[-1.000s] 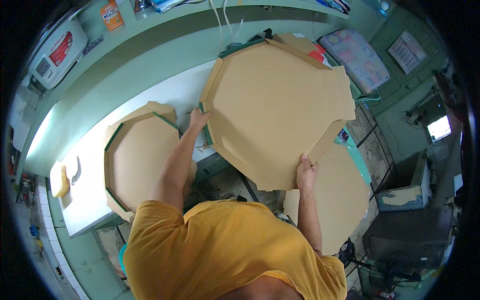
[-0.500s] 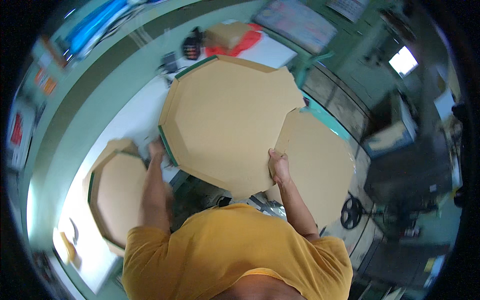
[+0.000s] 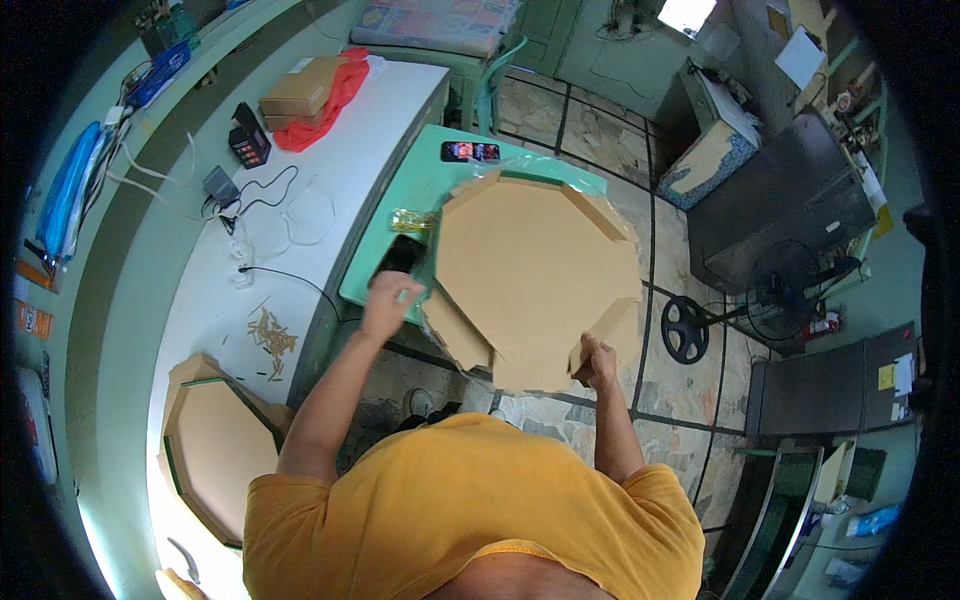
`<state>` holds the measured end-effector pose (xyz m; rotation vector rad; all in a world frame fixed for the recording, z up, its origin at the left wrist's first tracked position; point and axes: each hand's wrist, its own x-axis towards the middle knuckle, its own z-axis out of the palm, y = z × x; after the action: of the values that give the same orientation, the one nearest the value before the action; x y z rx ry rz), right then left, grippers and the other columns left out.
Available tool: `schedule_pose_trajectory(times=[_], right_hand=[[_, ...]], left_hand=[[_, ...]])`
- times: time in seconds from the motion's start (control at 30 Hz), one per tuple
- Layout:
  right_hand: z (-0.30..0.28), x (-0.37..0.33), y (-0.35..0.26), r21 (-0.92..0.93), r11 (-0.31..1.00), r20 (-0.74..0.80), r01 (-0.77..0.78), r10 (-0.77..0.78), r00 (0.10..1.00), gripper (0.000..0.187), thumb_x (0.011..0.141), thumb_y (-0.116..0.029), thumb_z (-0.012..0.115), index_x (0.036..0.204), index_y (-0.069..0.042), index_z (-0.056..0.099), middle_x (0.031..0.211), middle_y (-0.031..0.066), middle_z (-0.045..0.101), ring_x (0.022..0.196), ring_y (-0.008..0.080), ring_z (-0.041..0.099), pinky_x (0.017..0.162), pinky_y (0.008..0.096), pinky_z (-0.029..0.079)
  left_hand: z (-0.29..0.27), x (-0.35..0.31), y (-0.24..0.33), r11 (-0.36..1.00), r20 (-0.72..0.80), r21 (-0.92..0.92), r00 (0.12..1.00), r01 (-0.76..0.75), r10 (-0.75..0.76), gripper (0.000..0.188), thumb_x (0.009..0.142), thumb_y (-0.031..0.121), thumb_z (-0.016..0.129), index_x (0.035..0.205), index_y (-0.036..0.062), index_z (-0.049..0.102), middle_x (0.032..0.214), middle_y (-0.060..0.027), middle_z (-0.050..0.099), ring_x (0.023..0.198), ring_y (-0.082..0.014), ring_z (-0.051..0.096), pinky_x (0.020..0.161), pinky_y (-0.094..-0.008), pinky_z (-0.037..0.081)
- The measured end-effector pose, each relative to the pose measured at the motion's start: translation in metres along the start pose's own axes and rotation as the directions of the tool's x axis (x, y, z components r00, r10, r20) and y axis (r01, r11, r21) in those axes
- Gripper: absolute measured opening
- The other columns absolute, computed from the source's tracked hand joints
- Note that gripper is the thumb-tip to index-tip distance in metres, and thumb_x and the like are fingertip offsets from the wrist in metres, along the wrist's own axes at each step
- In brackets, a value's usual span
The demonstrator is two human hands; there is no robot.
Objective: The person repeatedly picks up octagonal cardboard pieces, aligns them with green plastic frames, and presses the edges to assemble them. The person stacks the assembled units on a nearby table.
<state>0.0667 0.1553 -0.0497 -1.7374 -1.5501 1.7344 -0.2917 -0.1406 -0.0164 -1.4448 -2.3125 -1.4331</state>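
A large octagonal piece of brown cardboard point(image 3: 535, 270) with folded edge flaps lies over the green table point(image 3: 425, 160). At its near right corner my right hand point(image 3: 597, 362) is closed on a flap. My left hand point(image 3: 392, 300) is over the table's near left edge, fingers curled; what they hold, if anything, is hidden. Just beyond it lies a black phone point(image 3: 400, 255). A small gold-coloured packet point(image 3: 412, 220) rests beside the cardboard. Another phone point(image 3: 470, 152), its screen lit, lies at the table's far side.
On the white counter point(image 3: 330, 170) to the left are a green-edged octagonal cardboard tray point(image 3: 215, 450), a pile of small brown strips point(image 3: 268, 342), cables and a cardboard box point(image 3: 302, 88) on red cloth. A black fan point(image 3: 785, 275) stands to the right.
The view has turned. My left hand has moved from beside the cardboard tray on the counter to the green table. The large cardboard with the green edge no longer shows in the middle.
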Motion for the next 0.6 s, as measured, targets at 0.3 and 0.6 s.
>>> schedule_pose_trajectory(times=[0.3,0.6], right_hand=[[-0.052,0.007,-0.017,-0.516,-0.426,0.735,0.743,-0.665,0.129,0.035,0.082,-0.024,0.064,0.115,-0.012,0.063,0.121,0.0091,0.059,0.117,0.0299,0.051,0.102,0.0429,0.039],[-0.006,0.046,-0.044,-0.274,0.062,0.758,0.96,-0.6,0.255,0.01,0.084,-0.017,0.063,0.089,-0.008,0.064,0.092,0.0096,0.061,0.097,0.0313,0.056,0.102,0.0472,0.038]], left_hand=[[0.094,-0.014,0.073,0.945,0.735,-0.088,0.62,-0.316,0.275,0.023,0.084,0.022,0.066,0.101,0.0064,0.068,0.101,-0.0061,0.069,0.104,-0.0235,0.06,0.096,-0.0427,0.038],[0.117,-0.019,0.084,0.96,0.621,0.069,0.765,-0.27,0.17,0.013,0.085,0.021,0.065,0.087,0.0079,0.067,0.087,-0.007,0.068,0.09,-0.0244,0.062,0.094,-0.041,0.037]])
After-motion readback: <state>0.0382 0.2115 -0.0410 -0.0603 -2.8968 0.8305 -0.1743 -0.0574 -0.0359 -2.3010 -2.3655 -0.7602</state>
